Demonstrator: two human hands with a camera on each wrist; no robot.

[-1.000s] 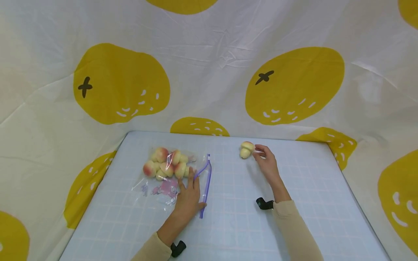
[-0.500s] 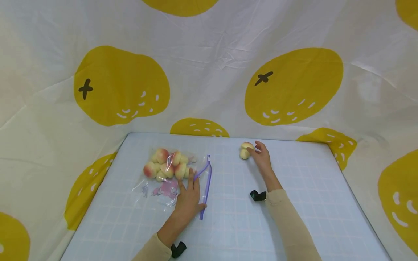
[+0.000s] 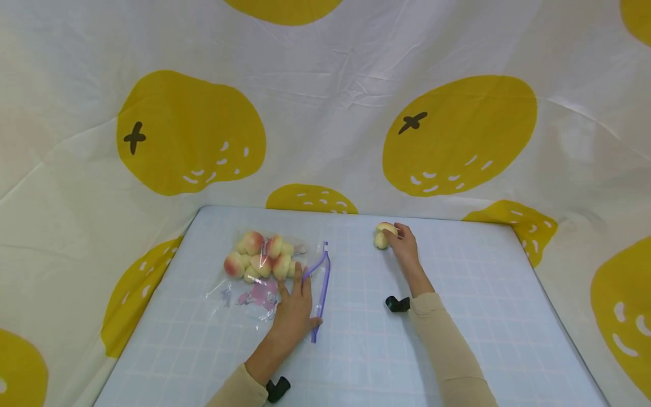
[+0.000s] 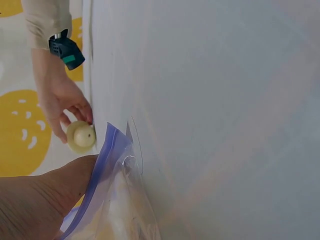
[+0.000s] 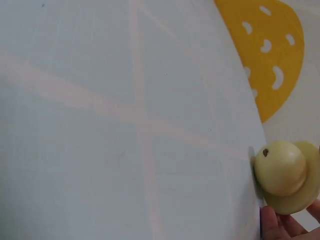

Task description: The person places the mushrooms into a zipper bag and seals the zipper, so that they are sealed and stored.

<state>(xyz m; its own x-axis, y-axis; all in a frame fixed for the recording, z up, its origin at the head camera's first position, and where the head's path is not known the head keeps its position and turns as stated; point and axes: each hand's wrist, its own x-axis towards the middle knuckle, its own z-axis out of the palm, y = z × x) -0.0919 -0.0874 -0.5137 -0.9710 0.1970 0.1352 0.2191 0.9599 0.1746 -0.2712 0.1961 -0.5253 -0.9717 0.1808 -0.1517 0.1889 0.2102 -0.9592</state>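
At the back of the table stands a cream toy mushroom (image 3: 381,239) with a reddish top. My right hand (image 3: 406,249) holds it by the cap, thumb on the near side and fingers behind. Its round base with a small dark spot shows in the right wrist view, where the mushroom (image 5: 281,167) is near the table edge. To the left lies a clear zip bag (image 3: 216,294) with several similar mushrooms (image 3: 252,243) inside. My left hand (image 3: 292,311) rests on the bag near its mouth, fingers extended and spread, thumb at the purple zip strip (image 3: 324,288).
The table (image 3: 356,350) has a pale blue checked cover. A white curtain (image 3: 325,113) with yellow fruit prints hangs behind it and at the sides. Black camera mounts (image 3: 397,304) sit at both wrists.
My right hand has moved left onto the mushroom, its thumb and fingers closing round the cap. The left hand and the bag have stayed in place.
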